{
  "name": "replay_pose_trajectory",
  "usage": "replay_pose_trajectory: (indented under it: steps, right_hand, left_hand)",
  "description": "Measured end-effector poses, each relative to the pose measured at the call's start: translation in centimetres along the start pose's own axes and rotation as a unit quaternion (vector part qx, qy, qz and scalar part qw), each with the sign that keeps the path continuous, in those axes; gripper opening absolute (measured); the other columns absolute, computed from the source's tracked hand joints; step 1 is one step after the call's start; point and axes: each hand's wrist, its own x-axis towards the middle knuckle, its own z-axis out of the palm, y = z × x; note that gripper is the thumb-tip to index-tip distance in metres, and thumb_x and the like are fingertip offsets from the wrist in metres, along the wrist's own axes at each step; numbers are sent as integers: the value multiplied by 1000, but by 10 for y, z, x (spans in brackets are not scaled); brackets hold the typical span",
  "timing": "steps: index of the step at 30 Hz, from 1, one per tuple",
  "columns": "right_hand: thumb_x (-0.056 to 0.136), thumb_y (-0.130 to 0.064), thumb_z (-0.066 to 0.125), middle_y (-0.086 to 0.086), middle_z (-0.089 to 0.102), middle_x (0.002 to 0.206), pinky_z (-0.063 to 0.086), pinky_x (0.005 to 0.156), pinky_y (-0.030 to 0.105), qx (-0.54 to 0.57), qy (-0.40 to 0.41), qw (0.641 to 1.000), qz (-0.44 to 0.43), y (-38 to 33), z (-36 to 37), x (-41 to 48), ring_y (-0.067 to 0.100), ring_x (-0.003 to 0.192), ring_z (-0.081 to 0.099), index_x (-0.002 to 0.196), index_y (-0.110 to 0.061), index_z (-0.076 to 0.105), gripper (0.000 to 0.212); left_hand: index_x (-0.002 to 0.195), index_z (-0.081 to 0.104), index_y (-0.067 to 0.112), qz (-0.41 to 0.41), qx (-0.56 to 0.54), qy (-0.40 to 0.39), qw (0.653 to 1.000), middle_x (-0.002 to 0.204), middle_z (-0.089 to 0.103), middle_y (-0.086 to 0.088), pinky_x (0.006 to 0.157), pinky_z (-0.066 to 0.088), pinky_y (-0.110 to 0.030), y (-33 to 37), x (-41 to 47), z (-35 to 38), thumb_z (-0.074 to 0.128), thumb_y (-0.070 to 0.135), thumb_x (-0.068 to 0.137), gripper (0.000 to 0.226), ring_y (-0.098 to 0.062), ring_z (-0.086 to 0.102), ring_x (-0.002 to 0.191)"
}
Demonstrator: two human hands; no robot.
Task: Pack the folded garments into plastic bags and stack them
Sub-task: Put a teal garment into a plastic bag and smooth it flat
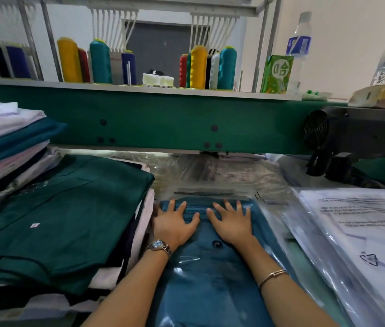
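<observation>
A folded teal-blue garment (212,279) lies in front of me inside a clear plastic bag (210,192), whose open flap reaches toward the green machine. My left hand (175,226), with a wristwatch, presses flat on the garment's far end with fingers spread. Beside it my right hand (231,223), with a thin bracelet on the wrist, presses flat the same way. A dark green folded garment (61,220) tops a stack at my left.
A taller pile of folded white, teal and pink garments (5,142) stands at far left. Printed plastic bags (361,234) lie at right. A green machine beam (163,123) crosses ahead, with thread cones (198,67), a drink carton (277,74) and bottles above. A black fan unit (352,142) sits at right.
</observation>
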Motion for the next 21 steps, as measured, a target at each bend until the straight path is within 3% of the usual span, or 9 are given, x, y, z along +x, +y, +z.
replay_pose_trajectory:
  steps: [5,9,12,14,17,19,21]
  right_hand:
    - [94,-62,12,7,11,162,-7,118,51,-9,22,996,86,17,-5,-4,36,147,-4,152,-34,21,65]
    - [97,-55,15,31,9,156,-4,119,49,-24,43,980,191,23,-10,-8,42,146,4,154,-13,15,72]
    - [98,-46,24,38,17,150,2,119,49,44,110,964,236,20,-16,-13,44,144,12,148,4,22,71]
    - [98,-37,34,36,23,149,8,119,51,91,183,955,215,15,-21,-21,43,142,18,146,6,27,65]
    - [96,-26,42,28,31,148,14,118,49,94,243,953,155,6,-31,-32,40,140,25,144,4,31,57]
    - [96,-21,40,24,41,143,16,117,47,112,220,962,113,-2,-38,-36,36,136,32,140,2,36,50]
    - [99,-20,31,22,45,141,20,114,48,155,149,974,74,-14,-44,-43,35,134,33,136,1,42,43]
  left_hand:
    - [151,31,29,-15,2,11,1000,162,16,1,108,34,-41,-1,-1,-2,30,75,88,78,-39,22,142]
    - [150,32,28,-14,-29,16,999,162,15,0,114,27,-41,-4,-1,0,32,73,90,75,-38,21,143]
    - [151,33,27,-16,-71,30,997,163,13,-4,113,28,-40,-4,-3,-1,31,63,96,66,-37,20,144]
    - [153,29,20,-14,-53,68,996,163,8,-11,113,29,-38,-1,-8,-6,28,55,100,63,-35,21,145]
    - [156,11,12,50,77,117,989,162,-7,-20,122,10,-44,10,-21,-16,26,47,102,66,-34,3,150]
    - [155,-3,7,98,106,63,987,157,-26,-20,122,0,-48,25,-36,-24,33,46,101,76,-35,-11,149]
    - [153,-15,5,113,71,-43,990,149,-42,-19,121,-4,-49,43,-58,-31,39,43,100,84,-37,-19,146]
